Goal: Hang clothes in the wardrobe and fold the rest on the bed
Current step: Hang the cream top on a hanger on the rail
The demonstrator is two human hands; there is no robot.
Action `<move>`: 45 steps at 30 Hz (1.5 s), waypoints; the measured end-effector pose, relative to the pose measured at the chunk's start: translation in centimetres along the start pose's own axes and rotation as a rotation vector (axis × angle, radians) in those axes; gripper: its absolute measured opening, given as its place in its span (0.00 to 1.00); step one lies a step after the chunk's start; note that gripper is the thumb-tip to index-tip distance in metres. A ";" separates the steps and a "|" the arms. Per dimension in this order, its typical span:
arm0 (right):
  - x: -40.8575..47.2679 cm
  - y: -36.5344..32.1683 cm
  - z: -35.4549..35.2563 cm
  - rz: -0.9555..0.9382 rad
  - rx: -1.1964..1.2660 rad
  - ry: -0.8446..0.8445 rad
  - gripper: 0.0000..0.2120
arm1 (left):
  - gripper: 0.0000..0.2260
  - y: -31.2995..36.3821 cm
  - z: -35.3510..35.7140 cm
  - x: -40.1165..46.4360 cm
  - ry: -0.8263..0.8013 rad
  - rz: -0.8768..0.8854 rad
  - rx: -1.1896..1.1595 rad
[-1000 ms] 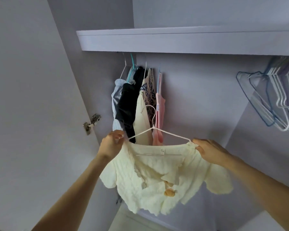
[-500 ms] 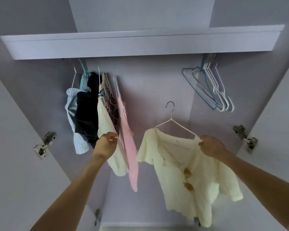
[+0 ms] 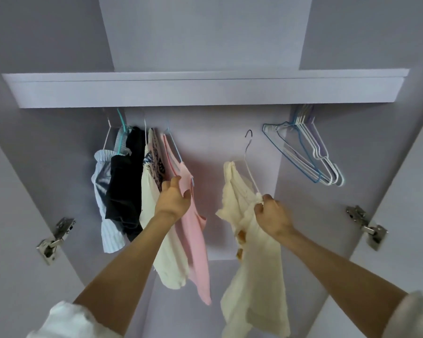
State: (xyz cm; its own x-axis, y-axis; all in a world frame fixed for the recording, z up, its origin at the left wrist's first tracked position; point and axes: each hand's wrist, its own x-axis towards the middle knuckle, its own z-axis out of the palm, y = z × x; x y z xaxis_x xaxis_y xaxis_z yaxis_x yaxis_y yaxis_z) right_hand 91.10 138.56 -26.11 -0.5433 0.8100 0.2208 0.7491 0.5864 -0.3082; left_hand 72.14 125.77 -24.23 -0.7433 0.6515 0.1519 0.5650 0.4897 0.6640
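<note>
A cream knitted top [image 3: 252, 276] hangs on a white wire hanger [image 3: 248, 164] inside the open wardrobe. My right hand [image 3: 271, 213] grips the hanger's shoulder end together with the top's fabric. The hanger's dark hook points up, below the shelf and apart from it. My left hand [image 3: 172, 198] rests against the pink top [image 3: 195, 240], fingers loosely spread on the hanging clothes. The rail itself is hidden behind the shelf front.
Several garments [image 3: 122, 191] hang at the left: striped blue, black, cream, patterned. A bunch of empty wire hangers [image 3: 308, 157] hangs at the right. A shelf [image 3: 122, 91] spans the top. Door hinges [image 3: 54, 240] [image 3: 366, 225] sit on both sides.
My left hand let go of the cream top and moved left onto the hanging clothes. My right hand raised the hanger and top higher into the wardrobe, turning it edge-on.
</note>
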 end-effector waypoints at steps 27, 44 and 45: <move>13.1 -13.5 4.5 -0.249 -0.012 0.140 0.14 | 0.15 -4.3 1.0 7.6 0.275 -0.140 0.495; 0.8 -9.4 5.2 -0.301 0.308 -0.120 0.22 | 0.24 -4.4 -0.1 -2.5 -0.006 -0.085 0.344; -0.2 -9.3 5.4 -0.298 0.302 -0.177 0.19 | 0.24 -4.8 -0.2 -4.0 0.002 -0.088 0.344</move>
State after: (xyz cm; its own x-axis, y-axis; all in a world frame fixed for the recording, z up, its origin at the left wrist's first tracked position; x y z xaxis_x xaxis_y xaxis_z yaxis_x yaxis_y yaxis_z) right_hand 82.24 132.92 -28.32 -0.7942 0.5779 0.1877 0.4205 0.7458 -0.5167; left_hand 72.37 120.66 -27.83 -0.7952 0.5969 0.1070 0.5858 0.7107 0.3895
